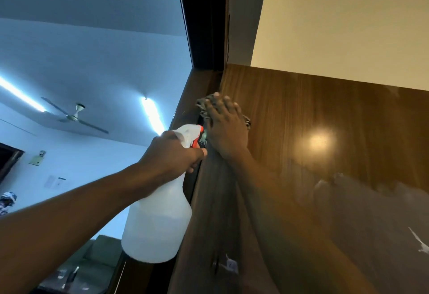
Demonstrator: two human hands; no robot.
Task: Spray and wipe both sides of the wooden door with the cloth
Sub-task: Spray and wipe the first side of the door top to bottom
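Wiping step: the right hand (226,129), fingers flat, presses the grey cloth (204,104) against the wooden door (325,119) near its top left corner. The left hand (171,154) grips the spray bottle (157,219). The next move likely calls for sweeping right.

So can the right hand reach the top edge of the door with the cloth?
Probably yes. The right hand presses the cloth on the wooden door just below its top edge, and nothing blocks the way.

My right hand (226,124) lies flat on the cloth (204,105) against the door (325,112); the spray bottle (160,212) hangs in my left hand (173,154), just left of it.
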